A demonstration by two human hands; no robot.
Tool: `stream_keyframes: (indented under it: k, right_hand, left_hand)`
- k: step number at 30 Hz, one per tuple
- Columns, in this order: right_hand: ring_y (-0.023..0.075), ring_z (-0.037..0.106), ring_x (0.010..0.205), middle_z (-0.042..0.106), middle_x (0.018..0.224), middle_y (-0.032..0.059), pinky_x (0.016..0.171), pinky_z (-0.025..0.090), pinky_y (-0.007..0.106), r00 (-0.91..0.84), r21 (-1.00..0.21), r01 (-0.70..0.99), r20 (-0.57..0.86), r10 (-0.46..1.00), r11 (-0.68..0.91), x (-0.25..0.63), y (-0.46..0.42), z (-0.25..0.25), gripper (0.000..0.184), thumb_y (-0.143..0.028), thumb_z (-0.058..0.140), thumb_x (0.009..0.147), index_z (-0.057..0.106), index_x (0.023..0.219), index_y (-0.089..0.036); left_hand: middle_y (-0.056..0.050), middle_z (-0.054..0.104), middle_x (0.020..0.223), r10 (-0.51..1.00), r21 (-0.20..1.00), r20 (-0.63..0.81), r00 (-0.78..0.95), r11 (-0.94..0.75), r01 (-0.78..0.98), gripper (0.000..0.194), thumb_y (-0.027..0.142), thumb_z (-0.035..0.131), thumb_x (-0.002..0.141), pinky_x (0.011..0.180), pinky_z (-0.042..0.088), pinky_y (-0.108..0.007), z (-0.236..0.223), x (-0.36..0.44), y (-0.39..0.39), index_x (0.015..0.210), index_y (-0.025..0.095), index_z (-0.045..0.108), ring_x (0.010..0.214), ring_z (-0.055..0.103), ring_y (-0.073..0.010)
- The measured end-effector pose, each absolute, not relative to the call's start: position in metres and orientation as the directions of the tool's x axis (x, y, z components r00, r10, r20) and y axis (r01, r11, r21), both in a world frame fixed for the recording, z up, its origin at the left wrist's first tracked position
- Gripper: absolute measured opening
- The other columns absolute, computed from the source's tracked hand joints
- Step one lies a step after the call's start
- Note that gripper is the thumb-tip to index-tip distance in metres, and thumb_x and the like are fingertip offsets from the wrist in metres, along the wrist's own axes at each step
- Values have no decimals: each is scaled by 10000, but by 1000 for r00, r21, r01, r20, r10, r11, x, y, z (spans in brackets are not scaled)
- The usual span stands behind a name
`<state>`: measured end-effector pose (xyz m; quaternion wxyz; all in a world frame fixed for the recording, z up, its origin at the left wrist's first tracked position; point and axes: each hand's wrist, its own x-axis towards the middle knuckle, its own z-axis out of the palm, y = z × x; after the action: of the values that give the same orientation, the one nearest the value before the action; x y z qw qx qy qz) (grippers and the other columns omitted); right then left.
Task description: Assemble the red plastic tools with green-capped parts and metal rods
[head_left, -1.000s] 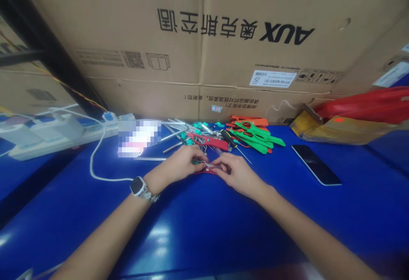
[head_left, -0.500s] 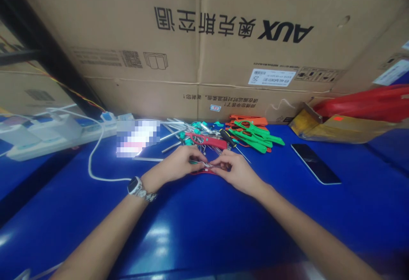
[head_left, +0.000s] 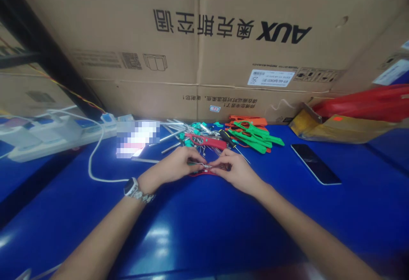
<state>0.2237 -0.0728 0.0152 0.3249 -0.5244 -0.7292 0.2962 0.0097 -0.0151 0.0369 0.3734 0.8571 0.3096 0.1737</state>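
Observation:
My left hand (head_left: 179, 163) has thumb and fingertips pinched on a thin white wire (head_left: 200, 163). Facing it, my right hand (head_left: 234, 167) is closed in a pinch over the same small work; what its fingertips hold is too small to make out. A red plastic casing (head_left: 206, 172) shows just below and between the two hands, partly covered by the fingers. Right behind them lies another red casing (head_left: 206, 141) on a heap of metal tubes (head_left: 169, 134) and small teal parts (head_left: 188, 140). Beside it rests a black and yellow screwdriver (head_left: 227, 137).
Green casings (head_left: 255, 135) and orange casings (head_left: 252, 121) are piled at the back. A phone (head_left: 315, 164) lies to the right, near a yellow and red bag (head_left: 345, 127). At left are a lit, blurred screen (head_left: 137, 139), a white cable (head_left: 91, 165) and a power strip (head_left: 64, 144). A large carton (head_left: 204, 58) stands behind.
Both hands stay pinched in the same place. My left wrist has shifted slightly to the left; the things on the table have not moved.

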Motion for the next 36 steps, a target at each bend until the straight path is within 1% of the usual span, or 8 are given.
stream_keyframes:
  k: [8, 13, 16, 18, 21, 24, 29, 36]
  right_hand:
    - [111, 519, 671, 533, 804, -3, 626, 424, 254, -246, -767, 572, 178, 953, 290, 224, -72, 15, 109, -170, 748, 810, 781, 906, -210]
    - [110, 520, 674, 537, 808, -2, 626, 423, 253, -244, -772, 569, 172, 955, 284, 224, -71, 15, 97, -170, 754, 807, 779, 894, -205]
    - [111, 516, 669, 538, 804, -3, 621, 416, 255, -245, -770, 573, 168, 955, 282, 223, -72, 16, 93, -170, 751, 810, 778, 893, -201]
    - [110, 517, 668, 536, 802, -3, 621, 415, 257, -243, -775, 568, 162, 956, 276, 224, -72, 17, 96, -164, 748, 811, 780, 897, -193]
    - [109, 510, 665, 533, 795, -5, 620, 412, 256, -238, -783, 561, 160, 958, 270, 224, -72, 16, 99, -158, 751, 807, 782, 896, -190]
    - [104, 498, 655, 529, 791, -8, 614, 406, 251, -236, -783, 562, 157, 959, 267, 224, -72, 16, 102, -156, 757, 801, 782, 893, -194]
    - [104, 500, 658, 538, 793, -5, 615, 403, 249, -238, -781, 568, 147, 960, 260, 225, -71, 15, 106, -185, 769, 798, 785, 902, -201]
    - [102, 497, 650, 529, 795, -5, 607, 401, 248, -231, -793, 554, 147, 962, 254, 225, -70, 13, 112, -175, 774, 790, 789, 899, -191]
  left_hand:
    - [-29, 744, 773, 673, 716, -75, 736, -477, 510, 161, 186, 649, 793, 598, 450, -231, 39, 17, -7, 904, 160, 762, 657, 636, -142]
    - [-29, 723, 719, 681, 692, -60, 730, -499, 522, 130, 207, 662, 794, 577, 423, -231, 40, 20, -6, 856, 154, 763, 613, 603, -133]
    - [-33, 733, 776, 673, 697, -35, 738, -513, 501, 153, 212, 644, 810, 610, 433, -235, 43, 18, -9, 887, 159, 765, 644, 605, -135]
    - [-33, 739, 807, 670, 714, -47, 741, -496, 494, 172, 202, 626, 819, 625, 439, -236, 45, 16, -10, 910, 160, 765, 668, 611, -137]
    - [-30, 738, 777, 683, 734, -76, 726, -454, 504, 167, 196, 633, 814, 608, 433, -233, 45, 16, -9, 902, 154, 769, 648, 603, -135]
    - [-39, 747, 774, 678, 723, -98, 728, -454, 521, 161, 204, 650, 818, 594, 429, -240, 44, 16, -6, 901, 153, 778, 641, 610, -145]
    - [-62, 765, 872, 622, 685, -16, 783, -564, 462, 139, 196, 674, 836, 695, 477, -253, 43, 14, -2, 910, 161, 786, 740, 665, -162]
    - [-73, 747, 879, 521, 628, 58, 852, -682, 374, 126, 198, 673, 862, 754, 500, -256, 40, 15, 2, 889, 159, 789, 773, 667, -156]
